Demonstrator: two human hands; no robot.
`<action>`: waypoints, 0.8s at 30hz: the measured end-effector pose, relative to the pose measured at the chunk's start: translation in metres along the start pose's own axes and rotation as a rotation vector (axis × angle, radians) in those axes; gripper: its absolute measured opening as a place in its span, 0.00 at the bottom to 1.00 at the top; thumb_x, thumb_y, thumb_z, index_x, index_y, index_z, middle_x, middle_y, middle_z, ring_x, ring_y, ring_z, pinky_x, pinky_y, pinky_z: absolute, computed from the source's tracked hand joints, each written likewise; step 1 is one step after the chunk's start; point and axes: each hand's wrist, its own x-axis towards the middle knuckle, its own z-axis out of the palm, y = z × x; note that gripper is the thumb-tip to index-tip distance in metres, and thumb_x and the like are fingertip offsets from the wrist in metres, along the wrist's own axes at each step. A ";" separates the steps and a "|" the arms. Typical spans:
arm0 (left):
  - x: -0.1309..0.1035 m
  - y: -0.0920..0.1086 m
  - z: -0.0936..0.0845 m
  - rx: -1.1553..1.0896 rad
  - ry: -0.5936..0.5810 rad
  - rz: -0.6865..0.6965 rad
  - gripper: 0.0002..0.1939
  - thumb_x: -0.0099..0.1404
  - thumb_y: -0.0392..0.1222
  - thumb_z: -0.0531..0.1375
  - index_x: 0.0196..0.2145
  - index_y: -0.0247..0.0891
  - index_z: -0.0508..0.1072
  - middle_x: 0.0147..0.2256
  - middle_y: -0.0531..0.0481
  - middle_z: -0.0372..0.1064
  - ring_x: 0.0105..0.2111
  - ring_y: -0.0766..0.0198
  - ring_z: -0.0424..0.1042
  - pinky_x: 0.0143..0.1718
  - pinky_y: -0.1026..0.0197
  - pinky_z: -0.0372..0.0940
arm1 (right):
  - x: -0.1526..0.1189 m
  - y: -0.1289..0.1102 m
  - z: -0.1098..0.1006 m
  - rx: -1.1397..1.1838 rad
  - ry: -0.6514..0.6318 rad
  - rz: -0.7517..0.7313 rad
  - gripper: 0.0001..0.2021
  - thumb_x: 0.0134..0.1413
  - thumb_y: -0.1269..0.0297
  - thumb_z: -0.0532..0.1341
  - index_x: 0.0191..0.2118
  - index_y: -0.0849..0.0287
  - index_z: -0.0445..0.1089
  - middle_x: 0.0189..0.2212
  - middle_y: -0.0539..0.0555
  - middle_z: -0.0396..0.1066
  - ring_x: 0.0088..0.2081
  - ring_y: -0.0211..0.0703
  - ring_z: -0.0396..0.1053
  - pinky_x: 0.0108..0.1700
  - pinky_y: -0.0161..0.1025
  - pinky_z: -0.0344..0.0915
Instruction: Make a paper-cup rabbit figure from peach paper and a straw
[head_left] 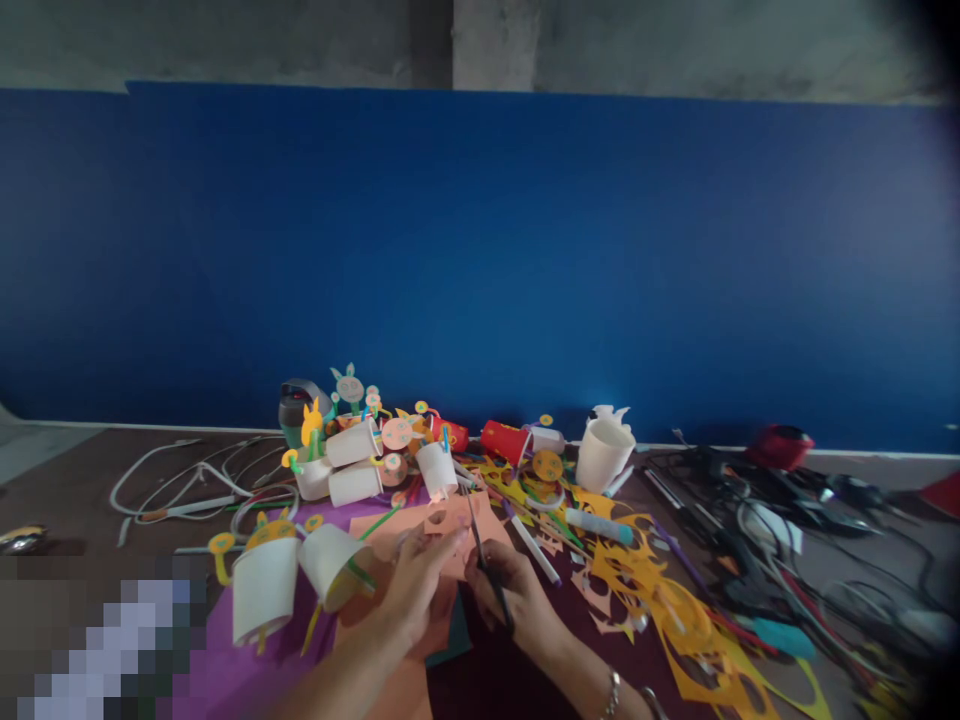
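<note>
In the head view, my right hand (506, 580) is closed round the dark handles of a pair of scissors (492, 585), whose blades point up and away. Beside it, my left hand (420, 572) pinches a piece of salmon paper (442, 518) close to the blades. Whether the blades touch that paper I cannot tell. Under both hands lie salmon paper sheets (390, 650), on top of purple paper (217, 665) and a dark maroon sheet (540, 680). A white marker (534, 545) with a purple end rests just right of the scissors.
Paper cups with cut-out faces (264, 590) stand and lie on the left. At the back are red cups (504, 440) and a large white cup (604, 453). Yellow paper scraps (675, 610), a glue stick (598, 526) and tangled cables (810, 560) spread rightward. A blue panel (480, 270) rises behind.
</note>
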 end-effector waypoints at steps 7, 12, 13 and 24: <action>0.000 0.005 0.001 0.059 -0.106 0.045 0.11 0.51 0.43 0.66 0.31 0.34 0.77 0.29 0.47 0.75 0.32 0.58 0.72 0.35 0.61 0.63 | 0.000 -0.001 -0.001 0.026 0.002 -0.007 0.22 0.42 0.46 0.67 0.27 0.59 0.61 0.14 0.40 0.53 0.14 0.27 0.47 0.15 0.28 0.46; 0.004 0.004 -0.001 0.071 -0.140 0.073 0.12 0.52 0.44 0.66 0.33 0.34 0.77 0.32 0.45 0.75 0.35 0.57 0.71 0.37 0.60 0.63 | 0.001 0.000 -0.001 0.027 0.008 -0.003 0.23 0.43 0.43 0.64 0.26 0.59 0.60 0.13 0.40 0.51 0.14 0.27 0.45 0.15 0.28 0.43; 0.004 0.004 -0.002 0.081 -0.134 0.077 0.13 0.51 0.44 0.66 0.33 0.34 0.77 0.32 0.45 0.75 0.35 0.57 0.71 0.37 0.60 0.63 | 0.001 0.000 -0.002 0.028 0.008 0.003 0.23 0.43 0.42 0.64 0.26 0.59 0.60 0.13 0.40 0.51 0.14 0.27 0.45 0.15 0.28 0.43; 0.006 0.007 -0.001 0.069 -0.130 0.064 0.10 0.50 0.43 0.67 0.29 0.35 0.77 0.29 0.48 0.75 0.33 0.59 0.70 0.37 0.61 0.62 | 0.000 -0.003 -0.003 0.033 0.022 0.028 0.23 0.40 0.44 0.66 0.26 0.59 0.61 0.13 0.40 0.50 0.14 0.26 0.45 0.15 0.28 0.42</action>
